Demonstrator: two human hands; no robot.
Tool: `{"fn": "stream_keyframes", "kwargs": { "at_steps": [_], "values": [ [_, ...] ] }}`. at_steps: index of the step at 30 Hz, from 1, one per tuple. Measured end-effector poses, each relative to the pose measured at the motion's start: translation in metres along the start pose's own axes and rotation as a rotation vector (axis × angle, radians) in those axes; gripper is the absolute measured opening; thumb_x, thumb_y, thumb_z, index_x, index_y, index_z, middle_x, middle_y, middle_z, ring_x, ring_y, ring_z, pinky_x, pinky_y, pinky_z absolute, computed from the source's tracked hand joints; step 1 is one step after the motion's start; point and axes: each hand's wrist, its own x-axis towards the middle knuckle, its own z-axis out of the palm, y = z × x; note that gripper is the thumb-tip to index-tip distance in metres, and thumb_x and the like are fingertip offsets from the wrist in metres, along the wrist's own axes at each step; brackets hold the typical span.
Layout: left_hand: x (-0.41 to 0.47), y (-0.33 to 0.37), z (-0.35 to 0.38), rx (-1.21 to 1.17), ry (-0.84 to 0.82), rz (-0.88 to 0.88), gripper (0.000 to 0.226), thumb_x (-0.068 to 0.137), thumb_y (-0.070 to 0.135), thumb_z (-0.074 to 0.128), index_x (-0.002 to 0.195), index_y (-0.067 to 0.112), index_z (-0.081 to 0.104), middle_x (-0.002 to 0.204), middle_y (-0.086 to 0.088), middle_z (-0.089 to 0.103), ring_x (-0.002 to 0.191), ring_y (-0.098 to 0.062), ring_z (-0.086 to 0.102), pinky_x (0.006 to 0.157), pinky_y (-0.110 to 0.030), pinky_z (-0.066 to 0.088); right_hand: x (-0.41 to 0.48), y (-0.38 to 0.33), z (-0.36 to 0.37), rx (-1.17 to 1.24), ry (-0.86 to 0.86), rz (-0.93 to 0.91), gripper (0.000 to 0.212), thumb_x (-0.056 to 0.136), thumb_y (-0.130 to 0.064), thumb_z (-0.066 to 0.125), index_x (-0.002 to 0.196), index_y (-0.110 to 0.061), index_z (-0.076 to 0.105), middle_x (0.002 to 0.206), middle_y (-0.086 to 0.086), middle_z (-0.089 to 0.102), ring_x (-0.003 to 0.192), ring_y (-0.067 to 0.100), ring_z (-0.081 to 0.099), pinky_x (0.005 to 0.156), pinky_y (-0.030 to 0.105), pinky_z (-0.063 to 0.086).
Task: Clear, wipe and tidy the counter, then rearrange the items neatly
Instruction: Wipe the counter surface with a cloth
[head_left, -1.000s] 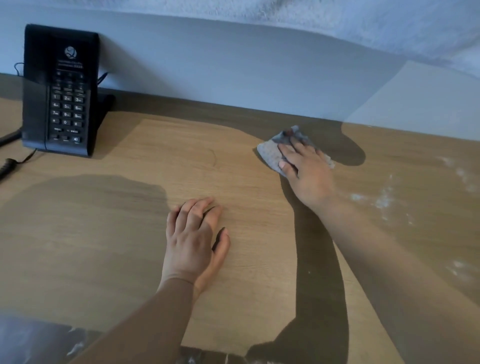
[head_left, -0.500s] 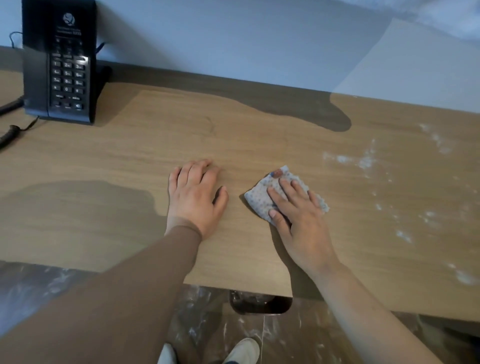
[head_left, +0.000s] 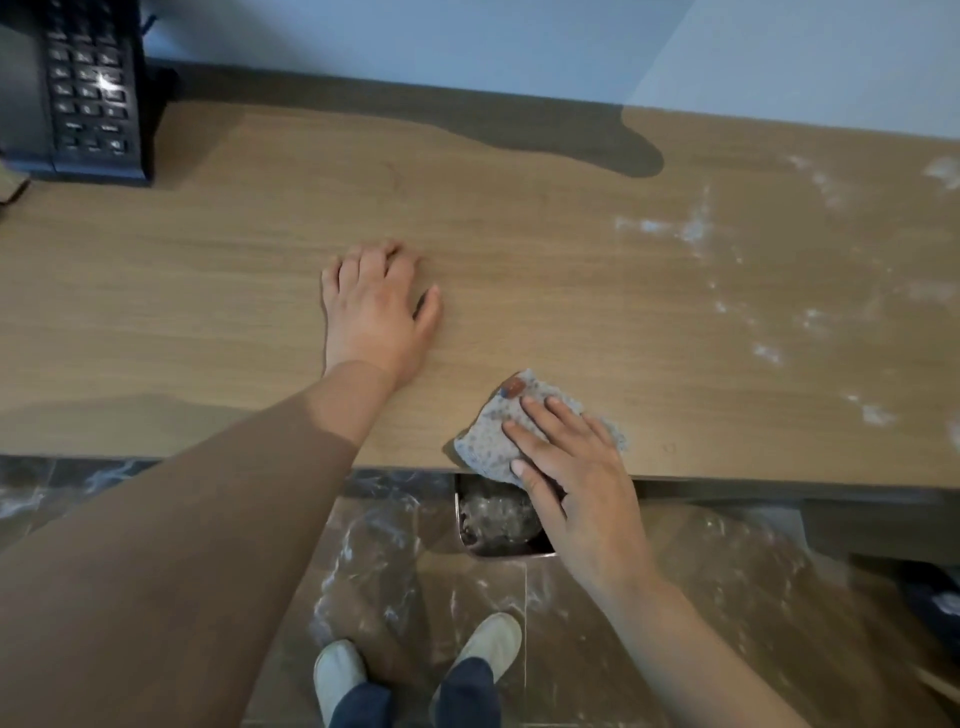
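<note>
A speckled grey cloth (head_left: 493, 431) with a red tag lies at the front edge of the wooden counter (head_left: 519, 249), partly hanging over it. My right hand (head_left: 576, 483) presses on the cloth with straight fingers. My left hand (head_left: 376, 306) rests flat on the counter, to the left and further back, holding nothing. White powder smears (head_left: 691, 223) cover the counter's right part.
A black desk phone (head_left: 83, 88) stands at the back left against the wall. Below the counter's front edge a small metal bin (head_left: 493, 519) sits on the marble floor, under the cloth. My feet (head_left: 415, 665) stand close to the counter.
My right hand has dragged the cloth from the back of the counter toward me, down to the front edge above the bin. The left hand has stayed flat in place.
</note>
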Motion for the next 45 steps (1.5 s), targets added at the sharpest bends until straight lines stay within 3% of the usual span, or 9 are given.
{"fn": "stream_keyframes", "kwargs": {
  "at_steps": [8, 12, 18, 27, 32, 38, 41, 45],
  "values": [
    [0.000, 0.000, 0.000, 0.003, 0.005, 0.011, 0.047, 0.095, 0.045, 0.041, 0.130, 0.017, 0.055, 0.135, -0.009, 0.048, 0.129, -0.031, 0.038, 0.115, -0.050, 0.019, -0.037, -0.014, 0.004, 0.109, 0.097, 0.012, 0.033, 0.086, -0.016, 0.068, 0.118, -0.025, 0.070, 0.126, -0.019, 0.060, 0.123, -0.003, 0.045, 0.106, 0.014, 0.033],
    [0.000, 0.000, 0.000, -0.004, 0.003, 0.012, 0.046, 0.095, 0.045, 0.042, 0.130, 0.017, 0.055, 0.135, -0.009, 0.048, 0.130, -0.031, 0.037, 0.116, -0.050, 0.017, -0.043, -0.019, 0.002, 0.165, 0.126, 0.072, 0.034, 0.085, -0.018, 0.069, 0.117, -0.028, 0.070, 0.120, -0.018, 0.065, 0.114, -0.002, 0.057, 0.096, 0.019, 0.045],
    [-0.001, -0.001, -0.001, 0.005, -0.012, 0.014, 0.047, 0.096, 0.045, 0.041, 0.132, 0.017, 0.053, 0.135, -0.010, 0.048, 0.130, -0.031, 0.036, 0.116, -0.051, 0.017, -0.016, -0.023, -0.024, 0.164, 0.280, 0.060, 0.043, 0.082, -0.011, 0.074, 0.122, -0.025, 0.064, 0.120, -0.017, 0.061, 0.110, -0.005, 0.057, 0.096, 0.017, 0.047],
    [0.000, -0.001, -0.001, -0.021, -0.015, 0.002, 0.043, 0.095, 0.042, 0.047, 0.129, 0.017, 0.056, 0.135, -0.007, 0.050, 0.128, -0.030, 0.040, 0.116, -0.050, 0.021, 0.094, 0.011, -0.066, 0.207, 0.440, 0.088, 0.035, 0.090, -0.013, 0.065, 0.125, -0.020, 0.065, 0.117, -0.016, 0.062, 0.108, 0.011, 0.063, 0.092, 0.041, 0.053],
    [0.001, -0.002, -0.002, -0.016, -0.030, -0.009, 0.046, 0.093, 0.044, 0.042, 0.128, 0.018, 0.057, 0.135, -0.006, 0.051, 0.128, -0.028, 0.040, 0.115, -0.050, 0.023, 0.157, 0.041, -0.084, 0.073, 0.410, 0.067, 0.037, 0.094, -0.014, 0.054, 0.130, -0.014, 0.061, 0.124, -0.001, 0.065, 0.110, 0.017, 0.060, 0.093, 0.029, 0.046],
    [0.001, 0.001, -0.003, -0.027, 0.014, -0.014, 0.048, 0.088, 0.041, 0.045, 0.123, 0.015, 0.062, 0.131, -0.007, 0.056, 0.124, -0.028, 0.045, 0.112, -0.048, 0.028, 0.234, 0.076, -0.101, -0.010, 0.332, 0.042, 0.038, 0.094, -0.013, 0.048, 0.131, -0.012, 0.060, 0.133, 0.006, 0.060, 0.119, 0.025, 0.057, 0.100, 0.034, 0.043],
    [0.001, -0.001, -0.002, -0.036, 0.002, -0.018, 0.051, 0.087, 0.043, 0.045, 0.127, 0.015, 0.060, 0.135, -0.006, 0.054, 0.128, -0.028, 0.043, 0.114, -0.048, 0.026, 0.266, 0.089, -0.104, -0.057, 0.310, 0.051, 0.043, 0.091, -0.019, 0.044, 0.131, -0.015, 0.060, 0.130, 0.007, 0.061, 0.114, 0.032, 0.058, 0.096, 0.042, 0.047],
    [0.002, -0.001, -0.003, -0.033, 0.029, 0.008, 0.049, 0.087, 0.041, 0.047, 0.122, 0.011, 0.063, 0.131, -0.009, 0.057, 0.125, -0.032, 0.048, 0.112, -0.051, 0.029, 0.299, 0.106, -0.107, -0.133, 0.279, 0.047, 0.040, 0.094, -0.018, 0.046, 0.133, -0.017, 0.059, 0.131, 0.007, 0.061, 0.120, 0.029, 0.054, 0.102, 0.042, 0.043]
  ]
}}
